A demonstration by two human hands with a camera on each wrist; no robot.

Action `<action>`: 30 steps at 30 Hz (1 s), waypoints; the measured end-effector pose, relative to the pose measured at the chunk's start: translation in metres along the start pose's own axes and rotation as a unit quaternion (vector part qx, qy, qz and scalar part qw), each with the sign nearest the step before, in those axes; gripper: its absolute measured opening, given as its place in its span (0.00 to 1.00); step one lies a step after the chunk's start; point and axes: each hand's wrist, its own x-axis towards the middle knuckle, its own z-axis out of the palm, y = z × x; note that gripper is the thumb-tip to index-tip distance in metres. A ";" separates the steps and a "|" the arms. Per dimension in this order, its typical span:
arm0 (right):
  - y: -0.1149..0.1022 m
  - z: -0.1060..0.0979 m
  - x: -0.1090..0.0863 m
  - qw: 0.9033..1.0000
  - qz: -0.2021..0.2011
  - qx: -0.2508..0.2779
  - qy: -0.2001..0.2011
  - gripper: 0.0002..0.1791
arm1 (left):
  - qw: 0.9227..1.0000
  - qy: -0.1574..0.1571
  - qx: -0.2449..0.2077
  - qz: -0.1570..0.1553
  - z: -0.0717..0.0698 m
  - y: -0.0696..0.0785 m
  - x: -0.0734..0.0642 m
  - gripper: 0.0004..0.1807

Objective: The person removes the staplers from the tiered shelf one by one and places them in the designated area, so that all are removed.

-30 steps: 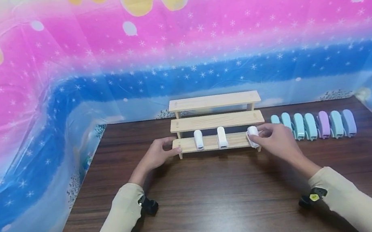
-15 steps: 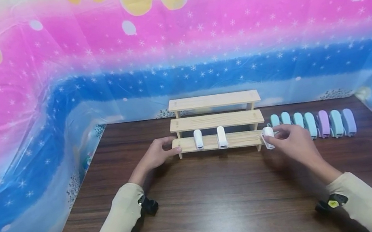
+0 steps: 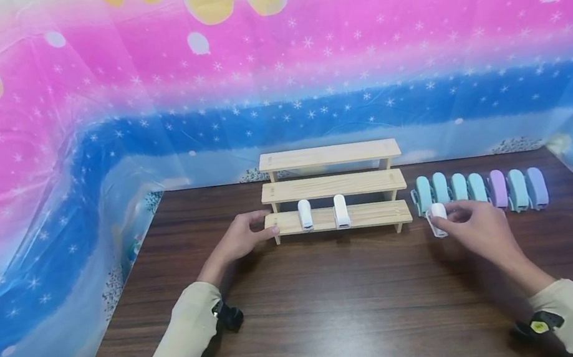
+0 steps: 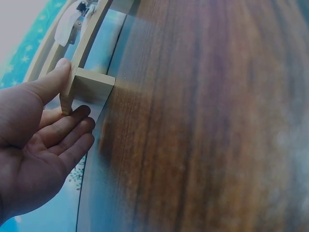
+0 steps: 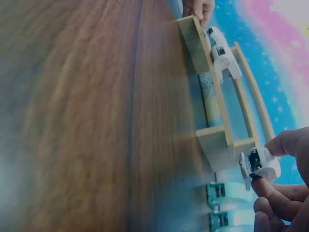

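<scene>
My right hand [image 3: 479, 228] pinches a small white stapler-like device [image 3: 439, 219] between thumb and fingers, right of the wooden rack and in front of the mint row. The right wrist view shows its dark and metal mechanism. Two similar white devices, a left one [image 3: 305, 214] and a right one [image 3: 341, 212], stand on the lowest step of the three-step wooden rack [image 3: 378, 214]. At that step's left end, my left hand [image 3: 239, 237] holds the board, thumb on top. In the left wrist view its other fingers lie around the board's end [image 4: 72, 87].
On the table's right side, several mint devices [image 3: 460, 190], a pink-purple one [image 3: 499, 188] and a lavender one [image 3: 537, 187] stand in a row. A patterned cloth [image 3: 301, 62] hangs behind the dark wooden table [image 3: 311, 326].
My right hand has lifted the white device off the right end of the lowest step and carried it right and toward me. My left hand stays on the rack.
</scene>
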 end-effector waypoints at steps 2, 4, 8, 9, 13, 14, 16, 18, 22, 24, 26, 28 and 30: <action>0.004 -0.002 -0.002 1.000 0.002 -0.005 0.000 0.37 | 1.000 -0.001 0.000 -0.001 0.000 0.000 0.000 0.33; 0.009 -0.003 -0.004 1.000 0.005 -0.010 -0.001 0.37 | 1.000 -0.001 0.000 -0.001 0.000 0.000 0.000 0.33; 0.016 -0.005 -0.008 1.000 0.017 -0.013 0.000 0.37 | 1.000 -0.002 0.000 0.001 0.000 -0.001 0.000 0.33; 0.018 -0.005 -0.009 1.000 0.022 -0.012 0.000 0.37 | 1.000 -0.002 0.000 0.000 0.000 -0.001 0.000 0.32; 0.027 -0.004 -0.013 1.000 0.026 -0.014 0.004 0.35 | 1.000 -0.001 -0.001 -0.001 0.000 -0.001 0.001 0.33; 0.029 -0.004 -0.013 0.999 0.027 -0.016 0.006 0.35 | 1.000 -0.002 -0.001 0.000 0.000 -0.001 0.001 0.33; 0.033 -0.002 -0.014 0.999 0.025 -0.020 0.009 0.34 | 1.000 -0.002 0.001 0.001 0.000 -0.001 0.001 0.33; 0.036 -0.001 -0.015 0.999 0.023 -0.024 0.011 0.33 | 1.000 -0.003 0.002 0.002 0.000 -0.001 0.002 0.33; 0.039 0.001 -0.016 0.999 0.023 -0.022 0.011 0.32 | 1.000 -0.003 0.001 0.001 0.000 -0.001 0.001 0.33; 0.041 0.002 -0.015 0.999 0.022 -0.022 0.010 0.32 | 1.000 -0.002 0.001 -0.002 0.000 -0.001 0.001 0.33; 0.042 0.002 -0.015 1.000 0.020 -0.022 0.007 0.32 | 1.000 -0.001 0.001 -0.002 0.000 -0.001 0.001 0.34; 0.043 0.003 -0.015 1.000 0.020 -0.023 0.002 0.32 | 1.000 -0.002 0.003 -0.001 0.000 -0.001 0.001 0.34; 0.044 0.003 -0.015 0.999 0.024 -0.024 -0.007 0.32 | 1.000 -0.004 0.002 0.000 0.000 0.000 0.001 0.34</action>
